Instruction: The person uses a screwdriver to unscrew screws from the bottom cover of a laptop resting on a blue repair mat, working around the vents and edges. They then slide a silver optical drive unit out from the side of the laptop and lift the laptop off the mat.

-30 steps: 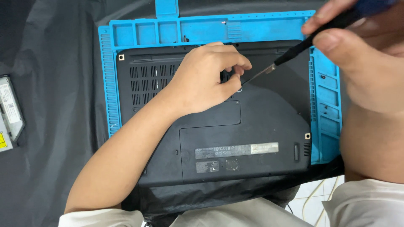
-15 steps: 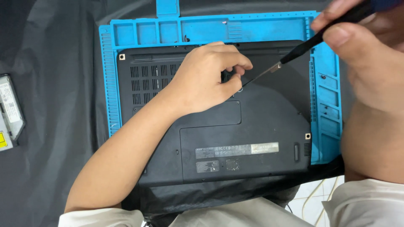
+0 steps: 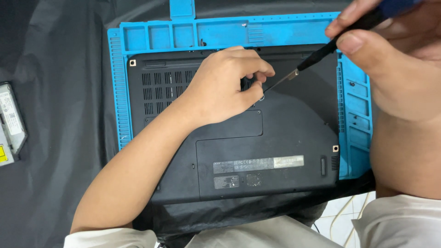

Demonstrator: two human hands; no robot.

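Observation:
A black laptop (image 3: 275,151) lies upside down on a blue work mat (image 3: 229,34). My left hand (image 3: 225,85) rests on its underside near the middle, thumb and forefinger pinched together at a spot on the cover. My right hand (image 3: 390,59), close to the camera at the upper right, grips a screwdriver (image 3: 321,53) with a dark handle. Its thin metal shaft slants down to the left, and the tip sits right by my left fingertips (image 3: 261,94).
A black cloth (image 3: 55,138) covers the table under the mat. A flat grey drive-like part (image 3: 11,121) lies at the left edge. White tiled floor and a cable (image 3: 340,216) show below the table's front edge, beside my white sleeves.
The screwdriver's handle has shifted slightly in my right hand while its tip stays at the same spot. My left hand has not moved.

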